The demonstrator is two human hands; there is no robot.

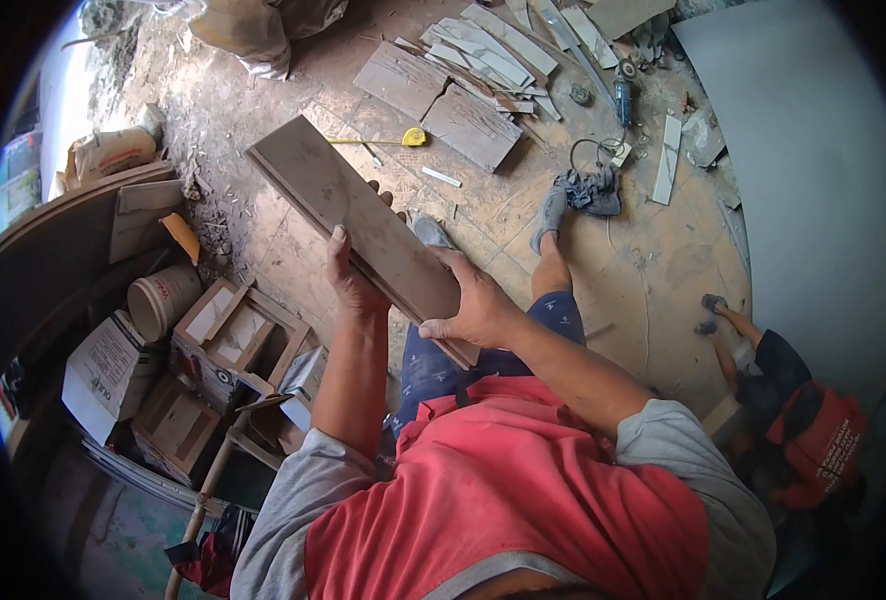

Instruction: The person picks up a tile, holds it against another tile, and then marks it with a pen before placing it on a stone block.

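Observation:
A stack of long, narrow grey-brown tile strips (363, 215) is held slantwise in front of my body, its far end pointing up and left. My left hand (358, 275) grips the left edge around the middle, thumb on the near side and fingertips showing past the far edge. Closer to my lap, my right hand (478, 305) is clasped around the near end, with its thumb near the lower corner. More than one layer shows along the left edge. Beyond the strips, a yellow tape measure (414, 137) lies on the floor with its blade partly out.
Broken brown tiles (438, 110) and a pile of pale tile strips (493, 50) lie ahead. A blue angle grinder (623, 95) with a cord is at the right. Cardboard boxes (228, 340) and a bucket (163, 300) stand left. Another person (813, 430) is at the lower right.

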